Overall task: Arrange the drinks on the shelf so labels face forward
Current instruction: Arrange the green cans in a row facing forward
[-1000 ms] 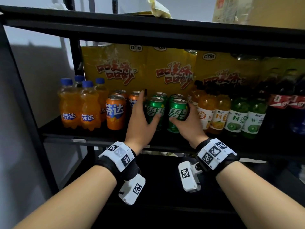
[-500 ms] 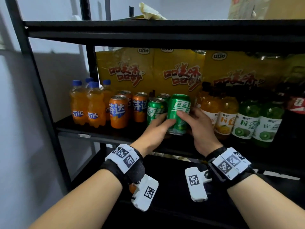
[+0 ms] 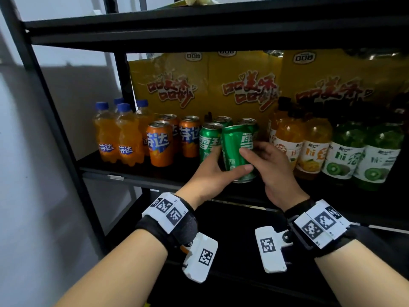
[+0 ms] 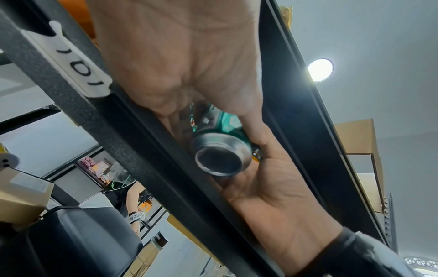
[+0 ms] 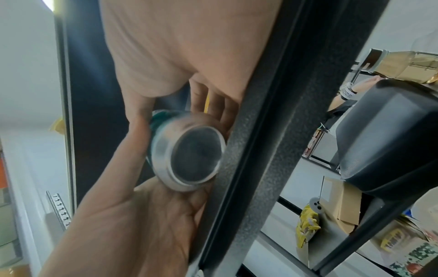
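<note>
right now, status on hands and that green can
Left hand and right hand both grip green can, lifted off shelf, tilted. Label turned right, not yet forward. Second green can close on its left.

A green can (image 3: 238, 151) with white lettering is lifted clear of the shelf (image 3: 132, 171) at its near edge, tilted, its label turned rightward, in front of three upright green cans (image 3: 209, 140).
</note>
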